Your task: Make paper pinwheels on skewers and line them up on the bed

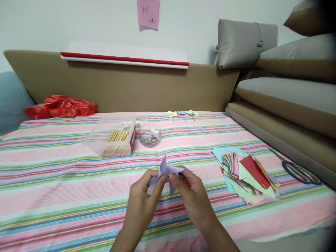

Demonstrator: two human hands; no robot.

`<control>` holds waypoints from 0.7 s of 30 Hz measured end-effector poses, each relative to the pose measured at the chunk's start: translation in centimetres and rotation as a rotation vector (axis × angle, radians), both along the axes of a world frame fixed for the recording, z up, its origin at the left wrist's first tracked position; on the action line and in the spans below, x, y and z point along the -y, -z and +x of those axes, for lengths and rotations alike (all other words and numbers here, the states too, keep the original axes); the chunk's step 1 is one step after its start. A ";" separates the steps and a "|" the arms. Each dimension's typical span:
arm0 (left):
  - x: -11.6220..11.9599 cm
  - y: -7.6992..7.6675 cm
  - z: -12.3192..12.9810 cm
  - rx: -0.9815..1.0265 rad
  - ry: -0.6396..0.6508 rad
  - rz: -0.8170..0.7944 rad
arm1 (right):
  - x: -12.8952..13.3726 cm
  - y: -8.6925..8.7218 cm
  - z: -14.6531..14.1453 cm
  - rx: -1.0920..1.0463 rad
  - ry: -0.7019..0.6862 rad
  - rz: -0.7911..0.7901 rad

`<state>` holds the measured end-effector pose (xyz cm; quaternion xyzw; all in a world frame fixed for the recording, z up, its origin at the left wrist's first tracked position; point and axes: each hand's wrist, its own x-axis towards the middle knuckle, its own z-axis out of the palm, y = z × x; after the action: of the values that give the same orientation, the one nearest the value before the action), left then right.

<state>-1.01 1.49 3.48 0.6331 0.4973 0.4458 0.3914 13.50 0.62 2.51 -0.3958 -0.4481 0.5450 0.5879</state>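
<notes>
Between my two hands is a purple paper pinwheel (166, 170), its folded blades pointing up, right and down. My left hand (147, 190) pinches its left side, with the thumb near the centre. On the other side my right hand (193, 190) grips the pinwheel, thumb also pressed close to the middle. Both hands hold it just above the striped cloth (86, 196). Beyond them stands a round clear dish (149, 141) of small metal pins with a white eraser-like block (154, 133) on it. A clear plastic box (97, 140) holds many thin wooden sticks (118, 136).
Coloured paper pieces (249, 175) lie heaped at the right, beside dark-handled scissors (299, 171). Three finished pinwheels on sticks (182, 114) rest at the back. A red plastic bag (65, 106) lies back left. Stacked grey-brown cushions (288, 94) border the right side.
</notes>
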 end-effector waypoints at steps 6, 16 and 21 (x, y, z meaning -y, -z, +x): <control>-0.2 0.5 0.1 -0.081 0.015 0.046 | -0.1 0.5 -0.6 0.029 0.071 -0.010; 0.0 1.0 0.5 -0.195 -0.024 0.112 | -0.1 0.9 -1.3 0.045 0.154 -0.023; 0.1 1.2 0.8 -0.193 -0.040 0.116 | 0.0 1.0 -1.7 0.068 0.196 -0.009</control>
<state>-0.19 1.34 2.28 0.6847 0.5186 0.4185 0.2951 11.85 0.62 1.51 -0.4587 -0.4244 0.4732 0.6209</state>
